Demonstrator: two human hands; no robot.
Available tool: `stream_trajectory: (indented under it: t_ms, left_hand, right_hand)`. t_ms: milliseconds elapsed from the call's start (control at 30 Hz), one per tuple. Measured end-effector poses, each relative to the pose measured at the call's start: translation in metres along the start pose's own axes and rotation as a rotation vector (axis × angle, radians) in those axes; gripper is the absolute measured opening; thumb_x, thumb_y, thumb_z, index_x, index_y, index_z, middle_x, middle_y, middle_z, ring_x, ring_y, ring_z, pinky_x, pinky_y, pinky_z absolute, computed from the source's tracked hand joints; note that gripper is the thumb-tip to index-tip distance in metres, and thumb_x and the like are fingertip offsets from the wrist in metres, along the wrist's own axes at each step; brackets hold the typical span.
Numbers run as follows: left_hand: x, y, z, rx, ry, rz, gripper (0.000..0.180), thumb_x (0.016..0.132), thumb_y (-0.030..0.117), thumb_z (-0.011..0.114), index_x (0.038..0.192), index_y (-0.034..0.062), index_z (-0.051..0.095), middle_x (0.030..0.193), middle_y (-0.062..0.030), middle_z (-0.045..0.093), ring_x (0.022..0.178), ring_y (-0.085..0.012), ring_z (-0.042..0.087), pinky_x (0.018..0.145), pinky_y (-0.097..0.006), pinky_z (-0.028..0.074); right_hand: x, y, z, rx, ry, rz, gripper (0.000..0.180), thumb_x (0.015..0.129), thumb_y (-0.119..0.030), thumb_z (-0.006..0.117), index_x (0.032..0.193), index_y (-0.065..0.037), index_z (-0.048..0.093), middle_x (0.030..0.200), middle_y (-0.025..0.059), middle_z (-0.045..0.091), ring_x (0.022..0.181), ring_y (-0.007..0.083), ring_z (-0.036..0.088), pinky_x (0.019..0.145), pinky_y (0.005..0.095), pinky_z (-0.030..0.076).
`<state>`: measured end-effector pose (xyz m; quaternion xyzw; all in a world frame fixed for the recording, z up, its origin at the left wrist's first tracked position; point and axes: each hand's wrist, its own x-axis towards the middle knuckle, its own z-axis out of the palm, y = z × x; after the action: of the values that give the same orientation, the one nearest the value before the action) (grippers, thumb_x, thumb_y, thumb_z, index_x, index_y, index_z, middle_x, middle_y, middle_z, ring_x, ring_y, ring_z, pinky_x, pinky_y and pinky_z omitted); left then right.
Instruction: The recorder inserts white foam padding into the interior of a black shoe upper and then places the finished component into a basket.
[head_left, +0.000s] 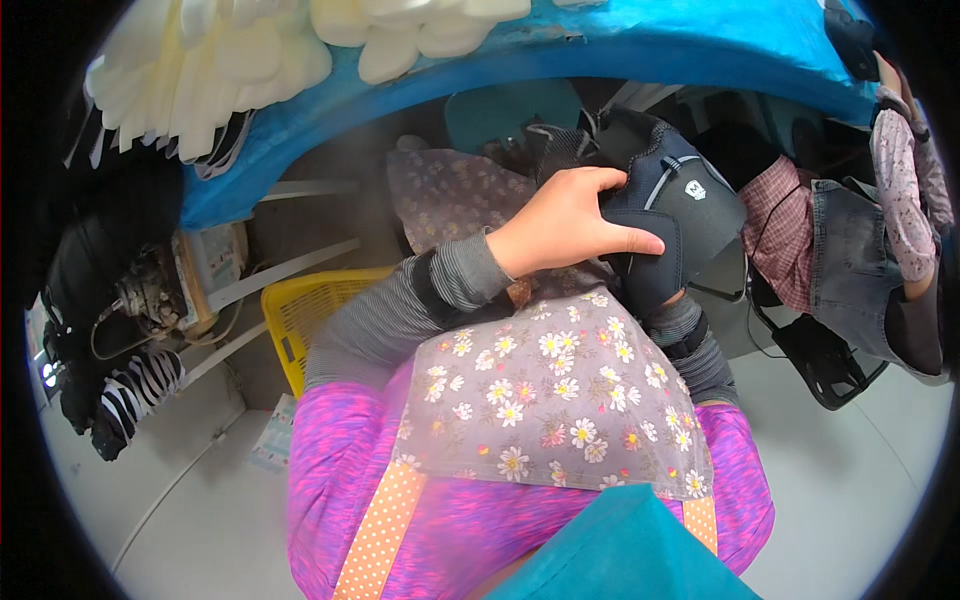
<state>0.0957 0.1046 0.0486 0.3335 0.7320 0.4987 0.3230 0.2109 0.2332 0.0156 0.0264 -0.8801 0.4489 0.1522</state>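
Note:
In front of me, above my flower-patterned apron [560, 400], is a dark navy and black shoe upper [700, 225] with a grey loop and a small white emblem. My left hand [575, 225] grips its near edge, thumb lying across a navy flap and fingers curled over the other side. My right forearm [695, 340] comes up beneath the upper. Only a sliver of my right hand [675, 297] shows under the flap; its fingers are hidden by the upper. Just beyond is more dark mesh fabric [560, 145], which I cannot clearly separate from it.
White foam pieces [220, 70] lie piled on a blue-covered table [650, 50] ahead. A yellow basket [310, 310] stands at my left, near white metal bars [285, 275]. To the right is another person in a denim garment [850, 250], hands near a black item [850, 42].

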Motion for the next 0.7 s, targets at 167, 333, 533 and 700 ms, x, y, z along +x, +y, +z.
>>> stream_trajectory:
  t_ms: [167,333,533,700]
  left_hand:
    - [0.009,-0.003,-0.007,-0.192,-0.256,-0.255,0.059,0.073,0.032,0.086,0.11,-0.0071,0.063,0.107,-0.0117,0.067,0.098,-0.0134,0.06,0.085,-0.03,0.05]
    - [0.009,-0.009,-0.003,-0.134,-0.179,-0.122,0.059,0.074,0.03,0.085,0.113,-0.0066,0.06,0.108,-0.0106,0.067,0.101,-0.0158,0.061,0.089,-0.03,0.05]
    - [0.015,-0.01,-0.005,-0.332,-0.385,-0.309,0.06,0.075,0.027,0.084,0.118,-0.0049,0.059,0.112,-0.0111,0.066,0.103,-0.0167,0.061,0.092,-0.031,0.05]
    - [0.012,-0.02,0.003,-0.412,-0.454,-0.228,0.057,0.072,0.031,0.086,0.111,-0.0033,0.064,0.105,-0.0096,0.07,0.097,-0.0185,0.065,0.088,-0.032,0.051]
  right_hand:
    - [-0.003,0.003,0.002,0.006,0.022,0.018,0.032,0.083,-0.009,0.068,0.113,0.001,0.066,0.099,0.0141,0.068,0.089,0.0268,0.066,0.075,0.0327,0.051]
    - [0.001,0.006,0.006,0.013,0.029,0.024,0.033,0.083,-0.01,0.068,0.114,0.001,0.065,0.101,0.0138,0.068,0.09,0.0272,0.065,0.077,0.0335,0.051]
    - [-0.001,0.009,0.008,0.015,0.039,0.038,0.035,0.084,-0.012,0.067,0.116,0.0,0.063,0.103,0.0134,0.067,0.092,0.0276,0.064,0.078,0.0344,0.05]
    - [-0.005,0.004,0.006,0.025,0.035,0.045,0.036,0.084,-0.014,0.066,0.117,0.0,0.062,0.104,0.0131,0.067,0.094,0.028,0.064,0.079,0.0351,0.05]
